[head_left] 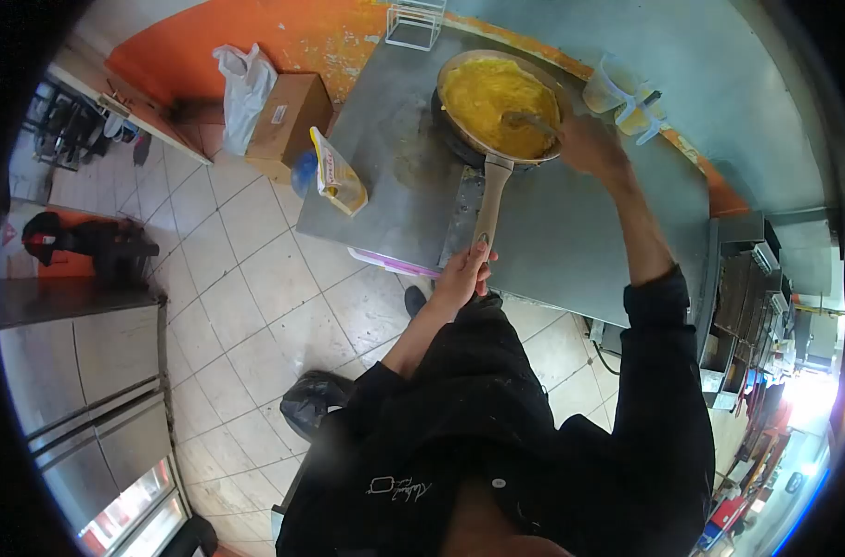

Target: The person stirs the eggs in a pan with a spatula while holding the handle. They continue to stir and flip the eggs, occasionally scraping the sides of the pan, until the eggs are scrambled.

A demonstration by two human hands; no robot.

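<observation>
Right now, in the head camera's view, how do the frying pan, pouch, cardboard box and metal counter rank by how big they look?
Largest to smallest, as they look:
1. Metal counter
2. Frying pan, handle included
3. Cardboard box
4. Pouch

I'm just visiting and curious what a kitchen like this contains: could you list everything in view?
Frying pan: one, beige handle, on the counter's far side
Egg-like mixture: one layer, yellow, in the pan
Stirring utensil: one, greyish, in the mixture
Counter: one, grey metal, in front
Pouch: one, white and yellowish, counter's left
Wire rack: one, white, counter's far edge
Jugs: two, clear, beyond the pan, right
Cardboard box: one, brown, left of the counter
Plastic bag: one, white, by the box
Floor tiles: many, pale, below
Edge items: too unclear to count
Left hand: one, on the pan handle
Right hand: one, on the utensil
</observation>
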